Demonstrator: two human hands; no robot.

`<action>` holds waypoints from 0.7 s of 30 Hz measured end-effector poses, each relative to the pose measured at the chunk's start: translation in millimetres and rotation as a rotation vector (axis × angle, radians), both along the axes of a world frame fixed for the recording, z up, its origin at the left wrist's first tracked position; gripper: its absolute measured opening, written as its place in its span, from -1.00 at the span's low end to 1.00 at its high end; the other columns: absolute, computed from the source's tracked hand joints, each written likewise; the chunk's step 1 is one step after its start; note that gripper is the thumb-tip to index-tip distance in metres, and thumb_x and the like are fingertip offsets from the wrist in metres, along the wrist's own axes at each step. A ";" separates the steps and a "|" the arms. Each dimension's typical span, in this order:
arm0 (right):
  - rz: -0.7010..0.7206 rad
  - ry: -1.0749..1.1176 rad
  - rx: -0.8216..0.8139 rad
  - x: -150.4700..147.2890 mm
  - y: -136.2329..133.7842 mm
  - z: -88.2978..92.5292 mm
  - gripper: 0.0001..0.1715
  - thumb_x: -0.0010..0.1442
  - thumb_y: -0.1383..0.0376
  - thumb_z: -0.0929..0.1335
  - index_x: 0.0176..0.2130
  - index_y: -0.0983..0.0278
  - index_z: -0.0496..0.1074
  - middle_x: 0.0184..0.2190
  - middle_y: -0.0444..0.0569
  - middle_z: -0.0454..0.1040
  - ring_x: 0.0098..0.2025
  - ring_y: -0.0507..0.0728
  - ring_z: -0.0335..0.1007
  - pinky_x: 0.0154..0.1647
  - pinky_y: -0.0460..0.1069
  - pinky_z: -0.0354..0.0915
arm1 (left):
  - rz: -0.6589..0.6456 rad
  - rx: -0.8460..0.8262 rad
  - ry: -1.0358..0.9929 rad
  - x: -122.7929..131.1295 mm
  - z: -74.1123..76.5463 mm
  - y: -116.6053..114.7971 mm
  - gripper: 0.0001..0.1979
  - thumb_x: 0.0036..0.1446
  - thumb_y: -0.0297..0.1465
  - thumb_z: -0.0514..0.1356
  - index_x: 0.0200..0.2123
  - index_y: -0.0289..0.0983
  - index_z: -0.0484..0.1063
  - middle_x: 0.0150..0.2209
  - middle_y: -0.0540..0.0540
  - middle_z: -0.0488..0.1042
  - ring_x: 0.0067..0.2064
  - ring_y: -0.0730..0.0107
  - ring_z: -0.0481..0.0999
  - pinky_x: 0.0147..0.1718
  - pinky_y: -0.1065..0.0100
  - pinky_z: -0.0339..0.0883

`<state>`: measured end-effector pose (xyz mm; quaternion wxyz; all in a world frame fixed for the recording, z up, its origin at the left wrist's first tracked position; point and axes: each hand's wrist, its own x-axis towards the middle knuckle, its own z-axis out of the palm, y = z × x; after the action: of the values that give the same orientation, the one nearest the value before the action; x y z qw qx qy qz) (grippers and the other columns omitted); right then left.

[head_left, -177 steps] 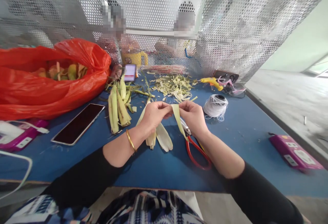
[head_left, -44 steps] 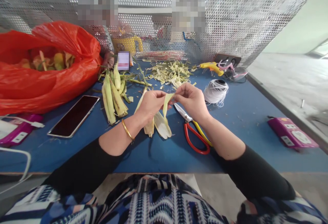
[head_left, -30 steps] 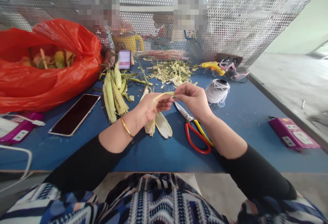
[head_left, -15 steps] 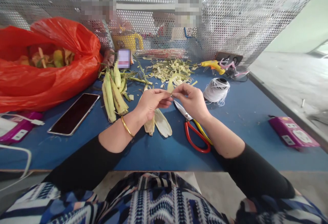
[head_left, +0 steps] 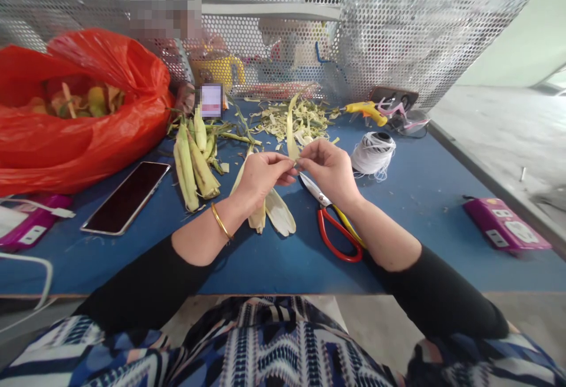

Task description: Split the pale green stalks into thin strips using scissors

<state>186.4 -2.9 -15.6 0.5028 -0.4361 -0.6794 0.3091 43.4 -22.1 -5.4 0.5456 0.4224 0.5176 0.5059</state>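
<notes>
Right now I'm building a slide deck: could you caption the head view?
Left hand and right hand pinch a husk strip upright over a blue table, scissors and thread spool beside them.

base of husk strip hidden behind fingertips

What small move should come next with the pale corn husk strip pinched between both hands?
Probably ease the two pinches apart, tearing it lengthwise. The left hand and right hand grip the base of the pale yellow-green corn husk strip fingertip to fingertip, its free end stands upright, and narrow husk shreds lie piled behind.
</notes>
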 end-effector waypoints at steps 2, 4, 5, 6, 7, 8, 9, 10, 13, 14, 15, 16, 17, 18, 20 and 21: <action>0.015 0.025 -0.025 -0.2 -0.2 -0.8 -0.89 0.00 0.39 0.36 -0.43 0.22 0.32 -0.54 -0.20 0.42 -0.47 0.02 0.37 -0.40 -0.04 0.26 | -0.011 -0.002 0.003 0.5 0.7 -0.6 -0.85 -0.02 -0.40 0.37 -0.54 -0.34 0.52 -0.55 -0.06 0.54 -0.58 0.51 0.48 -0.48 0.45 0.38; 0.029 0.041 -0.045 -0.2 -0.1 -1.7 -0.88 0.00 0.40 0.35 -0.42 0.21 0.31 -0.54 -0.20 0.42 -0.46 0.03 0.41 -0.38 -0.03 0.28 | -0.015 0.003 0.007 1.0 0.5 -0.8 -0.81 -0.08 -0.37 0.42 -0.54 -0.34 0.52 -0.55 -0.05 0.54 -0.58 0.52 0.48 -0.47 0.45 0.39; 0.033 0.045 -0.052 -0.1 0.2 -2.1 -0.88 -0.01 0.40 0.35 -0.42 0.21 0.30 -0.54 -0.21 0.42 -0.46 0.03 0.41 -0.38 -0.02 0.29 | -0.016 0.006 0.009 1.1 0.0 -0.8 -0.80 -0.11 -0.36 0.44 -0.54 -0.33 0.51 -0.55 -0.05 0.54 -0.58 0.52 0.47 -0.46 0.45 0.39; 0.035 0.047 -0.057 0.1 0.7 -2.4 -0.88 -0.01 0.40 0.35 -0.43 0.21 0.29 -0.55 -0.21 0.41 -0.46 0.03 0.41 -0.38 -0.02 0.29 | -0.018 0.006 0.009 1.1 -0.7 -0.6 -0.79 -0.13 -0.37 0.45 -0.54 -0.33 0.51 -0.55 -0.04 0.54 -0.57 0.53 0.47 -0.45 0.44 0.39; 0.037 0.050 -0.061 0.4 1.3 -2.5 -0.87 -0.01 0.40 0.35 -0.44 0.21 0.29 -0.56 -0.21 0.40 -0.47 0.03 0.41 -0.38 -0.02 0.29 | -0.021 0.004 0.006 0.9 -1.5 -0.3 -0.79 -0.13 -0.37 0.45 -0.54 -0.33 0.51 -0.55 -0.04 0.54 -0.57 0.53 0.47 -0.45 0.44 0.39; 0.041 0.057 -0.066 0.7 2.0 -2.4 -0.86 -0.01 0.40 0.36 -0.45 0.21 0.28 -0.56 -0.22 0.39 -0.48 0.03 0.40 -0.38 -0.02 0.29 | -0.026 0.001 0.000 0.6 -2.4 0.0 -0.80 -0.11 -0.37 0.44 -0.53 -0.33 0.50 -0.55 -0.04 0.54 -0.57 0.52 0.47 -0.44 0.44 0.40; 0.048 0.068 -0.071 1.0 2.7 -2.1 -0.85 -0.01 0.39 0.37 -0.46 0.21 0.28 -0.57 -0.22 0.39 -0.48 0.03 0.39 -0.38 -0.02 0.29 | -0.030 -0.003 -0.009 0.2 -3.2 0.5 -0.81 -0.08 -0.37 0.43 -0.53 -0.33 0.50 -0.55 -0.04 0.54 -0.57 0.52 0.48 -0.44 0.43 0.40; 0.059 0.082 -0.075 1.4 3.4 -1.6 -0.84 -0.01 0.38 0.38 -0.46 0.21 0.28 -0.57 -0.22 0.38 -0.48 0.03 0.39 -0.38 -0.02 0.29 | -0.034 -0.004 -0.021 -0.3 -3.8 0.9 -0.82 -0.05 -0.37 0.41 -0.52 -0.33 0.50 -0.55 -0.04 0.54 -0.56 0.51 0.48 -0.44 0.43 0.40; 0.109 0.111 -0.066 2.3 4.3 0.8 -0.84 0.01 0.34 0.40 -0.46 0.21 0.30 -0.56 -0.21 0.37 -0.47 0.02 0.36 -0.37 -0.01 0.29 | -0.047 -0.016 -0.060 -1.7 -4.5 2.3 -0.86 0.00 -0.40 0.37 -0.50 -0.34 0.52 -0.55 -0.04 0.54 -0.56 0.52 0.48 -0.44 0.44 0.40; 0.124 0.105 -0.050 2.6 4.2 1.9 -0.86 0.02 0.33 0.40 -0.46 0.21 0.32 -0.55 -0.21 0.37 -0.47 0.02 0.34 -0.36 -0.01 0.28 | -0.044 -0.031 -0.076 -2.1 -4.1 2.8 -0.87 0.01 -0.41 0.35 -0.50 -0.34 0.51 -0.56 -0.03 0.53 -0.57 0.53 0.47 -0.44 0.44 0.40; 0.135 0.090 -0.031 2.9 3.9 3.1 -0.88 0.02 0.32 0.40 -0.45 0.22 0.34 -0.54 -0.20 0.38 -0.46 0.02 0.33 -0.35 -0.01 0.28 | -0.039 -0.053 -0.092 -2.4 -3.4 3.1 -0.87 0.02 -0.43 0.33 -0.51 -0.34 0.51 -0.58 -0.03 0.52 -0.59 0.53 0.45 -0.46 0.44 0.40; 0.142 0.066 -0.012 3.2 3.5 4.3 -0.90 0.03 0.32 0.41 -0.44 0.22 0.37 -0.53 -0.19 0.39 -0.44 0.02 0.32 -0.33 -0.01 0.28 | -0.033 -0.076 -0.110 -2.7 -2.4 3.3 -0.87 0.03 -0.44 0.31 -0.53 -0.35 0.50 -0.59 -0.02 0.51 -0.60 0.54 0.44 -0.47 0.44 0.39; 0.146 0.039 0.005 3.4 3.0 5.4 -0.91 0.03 0.31 0.41 -0.43 0.23 0.39 -0.52 -0.18 0.40 -0.43 0.02 0.32 -0.32 -0.01 0.27 | -0.028 -0.096 -0.128 -3.1 -1.3 3.5 -0.86 0.03 -0.46 0.30 -0.54 -0.35 0.49 -0.60 -0.02 0.49 -0.61 0.55 0.42 -0.48 0.44 0.39; 0.150 0.011 0.017 3.6 2.6 6.3 -0.92 0.03 0.31 0.42 -0.42 0.23 0.41 -0.51 -0.17 0.41 -0.41 0.03 0.32 -0.30 0.00 0.27 | -0.025 -0.110 -0.147 -3.4 -0.1 3.5 -0.85 0.04 -0.47 0.28 -0.55 -0.36 0.48 -0.61 -0.02 0.49 -0.62 0.55 0.41 -0.49 0.44 0.39; 0.155 -0.028 0.031 3.9 2.1 7.4 -0.93 0.04 0.30 0.42 -0.42 0.24 0.44 -0.49 -0.16 0.44 -0.38 0.04 0.33 -0.27 0.01 0.27 | -0.032 -0.124 -0.175 -4.0 1.7 3.2 -0.85 0.02 -0.48 0.28 -0.57 -0.36 0.47 -0.61 -0.02 0.48 -0.62 0.55 0.41 -0.48 0.44 0.39; 0.154 -0.036 0.036 4.0 2.0 7.4 -0.94 0.05 0.30 0.42 -0.42 0.24 0.44 -0.48 -0.15 0.45 -0.38 0.05 0.34 -0.26 0.01 0.27 | -0.035 -0.125 -0.180 -4.2 2.3 3.0 -0.85 0.01 -0.48 0.29 -0.57 -0.36 0.46 -0.61 -0.03 0.49 -0.62 0.55 0.41 -0.48 0.43 0.40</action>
<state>190.4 -0.9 -8.1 0.4728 -0.3790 -0.7253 0.3268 39.2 -19.1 -3.2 0.6240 0.3494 0.4897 0.4988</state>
